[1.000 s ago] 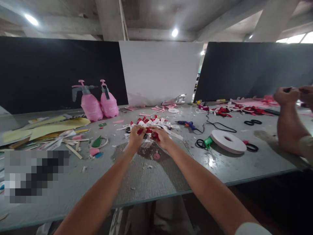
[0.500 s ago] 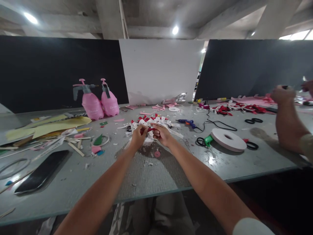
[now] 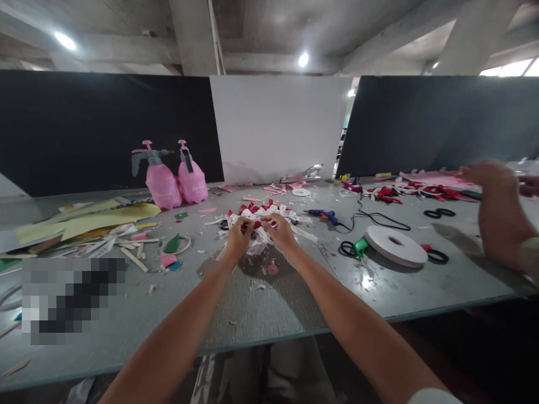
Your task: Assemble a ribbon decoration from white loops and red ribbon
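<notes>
In the middle of the table, a small piece of red ribbon [image 3: 257, 224] is between my two hands. My left hand [image 3: 239, 240] pinches it from the left side. From the right, the thumb and fingers of my right hand [image 3: 281, 231] are closed at its other end; the fingertips are small and partly hidden. Just beyond my hands lies a pile of white and red ribbon pieces [image 3: 297, 217], some looking like bows. A blue glue gun [image 3: 323, 215] rests to the right of the pile.
Two pink spray bottles [image 3: 163, 186] stand at the back left. A white ribbon roll [image 3: 379, 238] lies on the right, near black loop handles [image 3: 438, 256]. Yellow sheets [image 3: 105, 219] and scraps cover the left. A co-worker's hand [image 3: 492, 174] is at far right.
My right hand has opened its grip slightly and turned, its fingers now stretched toward the red ribbon. The co-worker's hand at the right has shifted a little. The view tilts up slightly.
</notes>
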`<state>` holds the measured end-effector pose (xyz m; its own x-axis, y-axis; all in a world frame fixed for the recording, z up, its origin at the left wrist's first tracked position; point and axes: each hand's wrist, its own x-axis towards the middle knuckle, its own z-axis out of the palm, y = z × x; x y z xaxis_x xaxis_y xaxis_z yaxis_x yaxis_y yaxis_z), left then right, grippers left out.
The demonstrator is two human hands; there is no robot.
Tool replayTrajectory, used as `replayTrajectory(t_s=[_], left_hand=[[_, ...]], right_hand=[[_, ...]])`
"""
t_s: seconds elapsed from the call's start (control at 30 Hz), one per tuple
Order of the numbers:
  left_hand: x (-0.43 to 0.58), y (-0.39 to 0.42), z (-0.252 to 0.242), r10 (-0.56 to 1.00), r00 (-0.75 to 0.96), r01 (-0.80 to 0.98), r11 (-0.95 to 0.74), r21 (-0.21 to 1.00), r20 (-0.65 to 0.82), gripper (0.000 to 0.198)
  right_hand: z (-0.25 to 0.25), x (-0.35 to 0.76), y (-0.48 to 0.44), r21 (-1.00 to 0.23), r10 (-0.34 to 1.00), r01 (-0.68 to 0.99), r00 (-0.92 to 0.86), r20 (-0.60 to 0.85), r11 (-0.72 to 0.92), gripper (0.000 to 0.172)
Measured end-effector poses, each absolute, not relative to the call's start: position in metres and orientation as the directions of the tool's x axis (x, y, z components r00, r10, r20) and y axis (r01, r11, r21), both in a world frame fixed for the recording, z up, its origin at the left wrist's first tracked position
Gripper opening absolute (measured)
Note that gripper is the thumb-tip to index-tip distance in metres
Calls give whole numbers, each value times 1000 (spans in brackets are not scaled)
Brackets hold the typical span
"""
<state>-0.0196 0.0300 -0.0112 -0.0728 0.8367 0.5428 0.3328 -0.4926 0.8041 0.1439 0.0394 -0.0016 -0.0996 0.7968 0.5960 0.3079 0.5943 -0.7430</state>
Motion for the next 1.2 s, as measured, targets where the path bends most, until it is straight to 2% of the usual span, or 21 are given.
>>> replayTrajectory(t_s=[0.13,0.33,0.53,0.7,0.83,0.93,1.07,1.2], left_hand=[[-19,28,-13,818,-50,360,-521,774,574,14],[-25,29,-13,784,-86,488,-505,712,615,17],[-32,33,-12,756,-256,463,-451,763,602,19],[-31,34,-12,777,-201,450,-467,761,596,19],[-28,33,-13,809,-140,401,-481,780,571,20],[-26,33,-12,828,-146,351,-468,811,542,25],[-24,32,-10,820,-195,239,-492,837,538,31],[-23,32,-11,901,-63,97,-422,901,428,37]], right_hand=[[-6,142,42,-776,811,236,-127,572,584,14],[-14,139,44,-753,800,274,-147,582,598,17],[-17,142,48,-752,823,346,-136,552,561,22],[-17,143,46,-714,783,342,-132,607,611,24],[-16,142,45,-751,790,247,-174,588,613,37],[-17,139,45,-784,812,215,-197,549,582,27],[-17,136,46,-809,828,178,-152,540,561,25],[-18,136,47,-833,842,125,-106,529,539,26]])
